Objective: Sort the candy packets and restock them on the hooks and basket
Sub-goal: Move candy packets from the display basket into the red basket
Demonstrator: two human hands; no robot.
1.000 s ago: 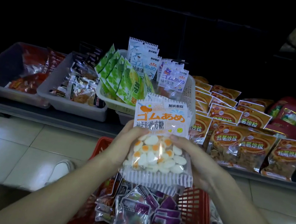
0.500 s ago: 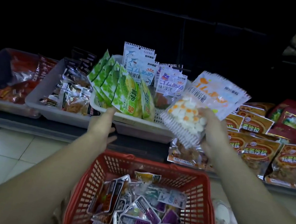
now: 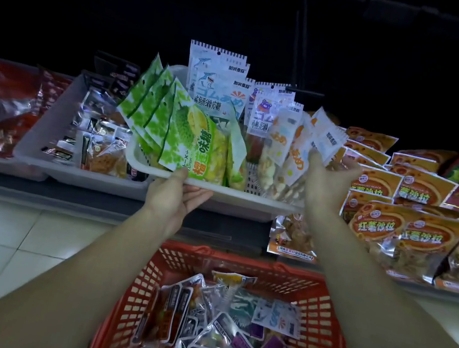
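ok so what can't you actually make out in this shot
All in the head view:
- fingers of the right hand: behind the egg candy packets it holds; the packets overlap, so their count is unclear
- fingers of the left hand: partly under the white basket rim
- hooks: lost in the dark behind
- red basket: near end cut off by the bottom edge

Two hands show: one left hand point(image 3: 174, 198), one right hand point(image 3: 328, 181). There is one red basket point(image 3: 320, 317), one white basket point(image 3: 254, 177) and two grey tubs point(image 3: 53, 127). At least four green durian packets point(image 3: 194, 143), two shark packets point(image 3: 213, 90) and about three egg-candy packets point(image 3: 281, 137) are visible. The orange packets point(image 3: 376, 222) number more than ten.
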